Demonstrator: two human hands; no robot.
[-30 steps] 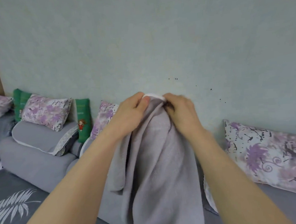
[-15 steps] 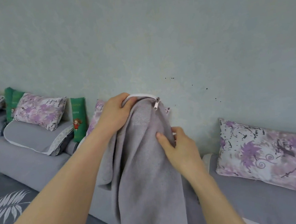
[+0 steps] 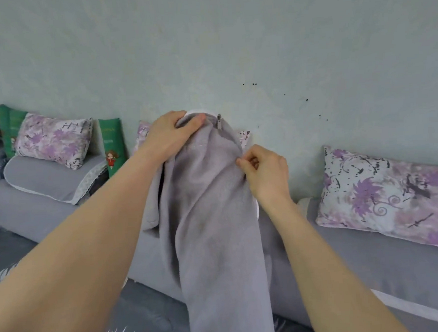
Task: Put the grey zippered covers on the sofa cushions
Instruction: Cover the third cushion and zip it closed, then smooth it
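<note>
A grey sofa [image 3: 374, 258] runs across the lower frame. At centre the grey zippered cover [image 3: 211, 218] hangs long from what seems a white cushion [image 3: 196, 113], little of it showing. A floral pillow [image 3: 386, 195] lies at right. The left hand [image 3: 174, 137] grips the cover's top, fingers curled over it; the right hand [image 3: 265, 173] pinches its right edge, lower down. The zipper pull [image 3: 219, 123] dangles near the top.

Nothing is reading clearly. The green cushion [image 3: 111, 137] is showing a faint pale line of lettering above a small cartoon figure [image 3: 111, 157] in red, too blurred to read. The second green cushion [image 3: 9, 123] is showing faint marks, possibly lettering, illegible.
</note>
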